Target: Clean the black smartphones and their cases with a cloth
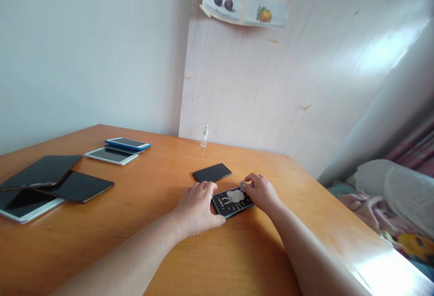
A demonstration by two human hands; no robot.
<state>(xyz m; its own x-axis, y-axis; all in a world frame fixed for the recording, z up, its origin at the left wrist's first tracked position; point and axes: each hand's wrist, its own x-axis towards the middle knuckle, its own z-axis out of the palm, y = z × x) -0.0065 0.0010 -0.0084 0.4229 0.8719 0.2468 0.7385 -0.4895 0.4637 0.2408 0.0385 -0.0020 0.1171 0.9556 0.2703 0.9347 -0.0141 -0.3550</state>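
A phone in a black case with a white cartoon figure (234, 196) lies flat on the wooden table in front of me. My left hand (197, 208) grips its left end, thumb at the near corner and fingers at the far one. At the opposite end, my right hand (261, 191) has its fingers pinched together over the far right corner. Something small and greyish shows at those fingertips, too unclear to name. Just beyond the cased phone lies a second phone (212, 172), plain black, touched by neither hand.
On the left of the table (142, 223), dark tablets (44, 170) overlap in a pile. Behind them a blue-edged tablet (127, 143) rests partly on a white one (111, 155). A small clear pump bottle (204, 138) stands by the wall. Bedding (389, 192) lies beyond the right edge.
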